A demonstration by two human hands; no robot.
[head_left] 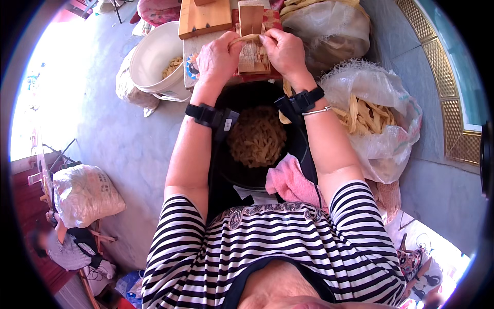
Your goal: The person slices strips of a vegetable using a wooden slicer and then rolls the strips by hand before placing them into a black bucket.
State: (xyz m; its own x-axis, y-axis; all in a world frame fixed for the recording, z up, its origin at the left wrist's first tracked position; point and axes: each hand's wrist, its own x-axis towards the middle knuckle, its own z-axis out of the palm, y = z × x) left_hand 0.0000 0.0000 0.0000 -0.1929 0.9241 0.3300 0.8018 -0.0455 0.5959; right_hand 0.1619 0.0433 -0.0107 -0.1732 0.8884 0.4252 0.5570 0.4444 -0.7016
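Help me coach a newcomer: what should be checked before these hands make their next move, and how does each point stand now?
1. Both hands on the strip: ok. The left hand and right hand pinch the pale strip between them.
2. Strip touching the upright wooden block: cannot tell; contact is too small to judge.
3. Tub open below: ok. The black tub has strips inside.
4. Towel clear of the tub: cannot tell. The pink towel overlaps its near right edge in view.
5. Sack open: ok. The white sack at right shows more strips.
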